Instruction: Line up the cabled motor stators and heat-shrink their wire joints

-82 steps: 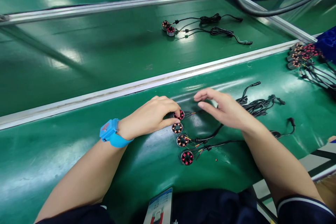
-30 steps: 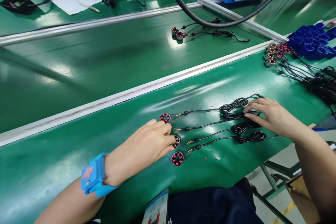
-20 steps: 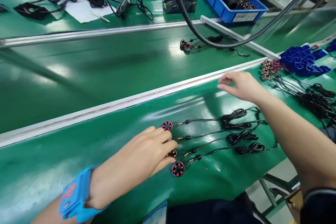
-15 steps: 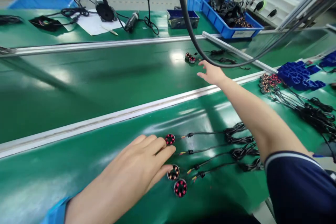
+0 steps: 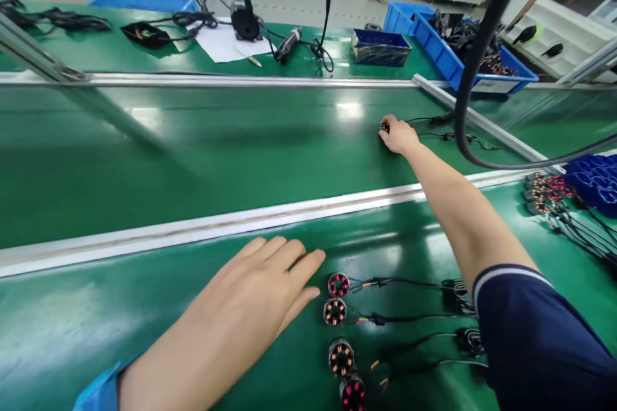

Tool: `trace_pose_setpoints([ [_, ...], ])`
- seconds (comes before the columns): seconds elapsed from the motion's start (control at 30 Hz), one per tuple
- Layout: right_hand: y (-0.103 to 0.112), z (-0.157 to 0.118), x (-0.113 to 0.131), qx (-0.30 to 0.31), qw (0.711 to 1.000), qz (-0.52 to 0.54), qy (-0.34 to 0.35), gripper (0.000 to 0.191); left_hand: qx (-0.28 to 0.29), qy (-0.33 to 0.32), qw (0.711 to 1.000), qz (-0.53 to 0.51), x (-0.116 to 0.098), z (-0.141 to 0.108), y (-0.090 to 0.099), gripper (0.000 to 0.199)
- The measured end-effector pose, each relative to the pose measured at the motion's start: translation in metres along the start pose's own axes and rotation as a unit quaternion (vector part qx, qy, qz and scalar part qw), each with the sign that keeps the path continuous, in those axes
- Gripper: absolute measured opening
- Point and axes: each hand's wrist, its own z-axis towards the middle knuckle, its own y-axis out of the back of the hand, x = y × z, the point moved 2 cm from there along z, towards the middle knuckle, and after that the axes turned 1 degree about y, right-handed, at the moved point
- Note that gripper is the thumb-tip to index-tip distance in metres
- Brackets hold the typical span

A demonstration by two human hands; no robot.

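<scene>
My right hand (image 5: 401,137) reaches out to the far strip, its fingers closed around small wound motor stators (image 5: 385,127), mostly hidden by the hand. Their black cables (image 5: 436,121) trail off to the right. Nearer to me, my left hand (image 5: 263,292) hovers palm down with its fingers stretched out, holding nothing. Just right of its fingertips lies a column of several stators, among them a red-wound stator (image 5: 339,284) and a copper-wound stator (image 5: 335,311). A black lead (image 5: 409,282) with coloured wire ends runs right from the column.
A white rail (image 5: 289,212) divides the green surface. At right, more stators (image 5: 547,192) lie beside a blue moulded tray (image 5: 595,180). Behind stand a small dark blue box (image 5: 380,48) and a blue bin (image 5: 501,85) of cables. A thick black cable (image 5: 465,90) hangs in front.
My right hand has moved onto the stators on the far strip and closed on them. My left hand is now apart from the near stators. The whole view has shifted.
</scene>
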Motion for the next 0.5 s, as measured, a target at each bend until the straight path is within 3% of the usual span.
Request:
trace_pose_setpoints([
  [0.17, 0.004, -0.09, 0.041, 0.052, 0.984, 0.052, 0.162, 0.037, 0.016, 0.022, 1.0, -0.007, 0.013, 0.009, 0.007, 0.035],
  [0.33, 0.005, -0.198, 0.108, 0.114, 0.94, 0.142, 0.289, 0.03, 0.023, 0.054, 0.998, 0.004, 0.021, 0.015, -0.001, 0.047],
  [0.43, 0.007, -0.231, 0.138, 0.155, 0.909, 0.193, 0.334, 0.037, 0.039, 0.06, 0.997, -0.006, 0.024, 0.017, -0.009, 0.046],
  [0.5, 0.015, -0.232, 0.141, 0.167, 0.885, 0.231, 0.367, 0.043, 0.06, 0.065, 0.996, -0.025, 0.025, 0.019, -0.013, 0.044],
])
